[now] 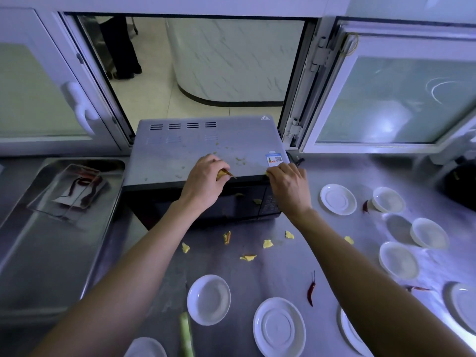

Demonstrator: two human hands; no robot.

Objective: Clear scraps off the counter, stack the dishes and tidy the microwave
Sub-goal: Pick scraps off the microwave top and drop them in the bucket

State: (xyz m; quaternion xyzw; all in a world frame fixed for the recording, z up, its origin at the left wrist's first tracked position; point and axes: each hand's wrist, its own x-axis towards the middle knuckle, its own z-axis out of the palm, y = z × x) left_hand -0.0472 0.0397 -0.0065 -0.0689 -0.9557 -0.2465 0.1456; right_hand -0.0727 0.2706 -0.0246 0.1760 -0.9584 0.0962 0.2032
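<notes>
Hands reach onto microwave; left hand fingers pinch scraps.

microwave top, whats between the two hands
In the head view, small yellow crumbs lie on the microwave top between the left hand and right hand; otherwise bare grey metal.

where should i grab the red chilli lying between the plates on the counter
Pinch the red chilli at its thicker mid-body, coming straight down from above. It lies flat and alone on the counter, stem toward the microwave, with bare steel on both sides for fingertips.
</notes>
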